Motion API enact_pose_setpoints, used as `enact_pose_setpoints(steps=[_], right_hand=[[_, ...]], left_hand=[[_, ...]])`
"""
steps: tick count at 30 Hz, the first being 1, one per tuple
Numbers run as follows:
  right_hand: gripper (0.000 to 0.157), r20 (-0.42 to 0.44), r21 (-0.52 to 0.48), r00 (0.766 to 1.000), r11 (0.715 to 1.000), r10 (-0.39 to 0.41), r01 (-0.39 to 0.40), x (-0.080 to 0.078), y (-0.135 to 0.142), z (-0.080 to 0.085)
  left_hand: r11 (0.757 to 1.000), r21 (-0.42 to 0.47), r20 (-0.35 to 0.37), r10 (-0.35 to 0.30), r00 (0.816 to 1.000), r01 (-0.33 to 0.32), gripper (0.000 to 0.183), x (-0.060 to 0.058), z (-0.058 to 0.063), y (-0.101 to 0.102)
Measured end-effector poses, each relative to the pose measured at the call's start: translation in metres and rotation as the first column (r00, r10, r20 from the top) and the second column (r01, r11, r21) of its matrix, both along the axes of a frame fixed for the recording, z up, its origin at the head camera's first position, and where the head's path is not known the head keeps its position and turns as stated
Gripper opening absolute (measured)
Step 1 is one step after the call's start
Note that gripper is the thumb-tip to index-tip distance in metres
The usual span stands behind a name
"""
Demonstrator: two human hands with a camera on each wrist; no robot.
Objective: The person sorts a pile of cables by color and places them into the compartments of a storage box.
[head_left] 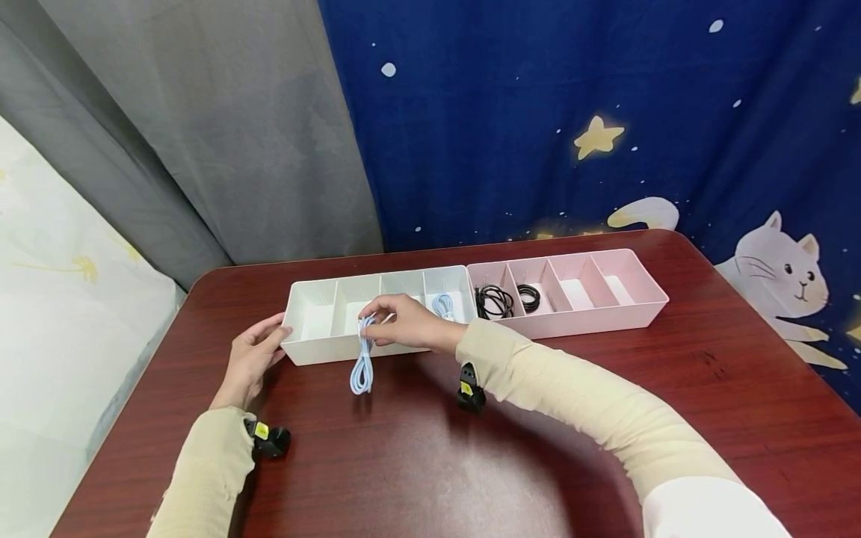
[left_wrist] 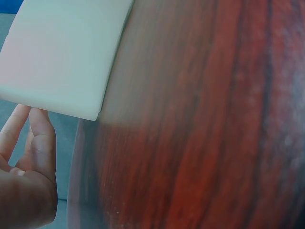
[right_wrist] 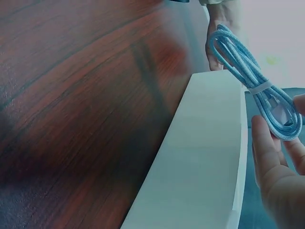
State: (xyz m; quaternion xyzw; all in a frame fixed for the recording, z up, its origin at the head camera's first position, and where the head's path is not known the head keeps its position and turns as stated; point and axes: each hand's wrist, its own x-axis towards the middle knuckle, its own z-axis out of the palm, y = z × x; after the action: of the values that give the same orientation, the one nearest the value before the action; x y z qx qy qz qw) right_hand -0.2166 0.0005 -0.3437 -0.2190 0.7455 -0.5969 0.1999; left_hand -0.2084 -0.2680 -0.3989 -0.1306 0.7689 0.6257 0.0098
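My right hand (head_left: 403, 323) pinches a light blue charging cable (head_left: 362, 366) near its top end. The cable is coiled and bundled with a pale tie (right_wrist: 260, 88), and it hangs over the front wall of a white divided organizer box (head_left: 323, 351). At the box's left end, my left hand (head_left: 252, 357) rests its fingertips (left_wrist: 40, 114) against the end wall. Another light blue coiled cable (head_left: 443, 305) lies in the white box's rightmost compartment, partly hidden by my right wrist.
Joined end to end on the right is a pink divided organizer box (head_left: 592, 321). Its two left compartments hold a loosely coiled black cable (head_left: 496, 302) and a tighter black coil (head_left: 528, 298). Both boxes stand on a dark red wooden table (head_left: 417, 456), with curtains (head_left: 471, 134) behind.
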Motion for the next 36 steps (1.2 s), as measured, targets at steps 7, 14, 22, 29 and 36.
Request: enact_pose_setpoints(steps=[7, 14, 22, 29, 36], right_hand=[[0.027, -0.037, 0.031, 0.999, 0.999, -0.012, 0.013, -0.006, -0.001, 0.006], [0.028, -0.047, 0.071, 0.999, 0.997, -0.009, 0.013, -0.016, -0.001, 0.015], [0.030, -0.079, 0.070, 0.997, 0.997, -0.013, 0.019, -0.027, -0.001, 0.021], [0.032, -0.047, 0.038, 0.997, 0.998, -0.054, 0.056, -0.034, -0.003, 0.023], [0.030, 0.007, -0.007, 0.993, 0.993, -0.119, 0.119, -0.038, -0.006, 0.026]], left_hand=[[1.000, -0.015, -0.011, -0.001, 1.000, 0.001, 0.050, 0.000, 0.000, 0.000], [1.000, -0.019, -0.010, -0.001, 1.000, 0.001, 0.051, 0.000, -0.001, -0.001], [1.000, -0.003, -0.011, -0.005, 1.000, 0.005, 0.051, 0.000, 0.000, 0.000], [1.000, -0.003, -0.014, -0.002, 1.000, 0.002, 0.051, 0.001, 0.000, 0.001], [1.000, -0.005, -0.012, 0.002, 1.000, -0.002, 0.050, 0.001, 0.001, 0.001]])
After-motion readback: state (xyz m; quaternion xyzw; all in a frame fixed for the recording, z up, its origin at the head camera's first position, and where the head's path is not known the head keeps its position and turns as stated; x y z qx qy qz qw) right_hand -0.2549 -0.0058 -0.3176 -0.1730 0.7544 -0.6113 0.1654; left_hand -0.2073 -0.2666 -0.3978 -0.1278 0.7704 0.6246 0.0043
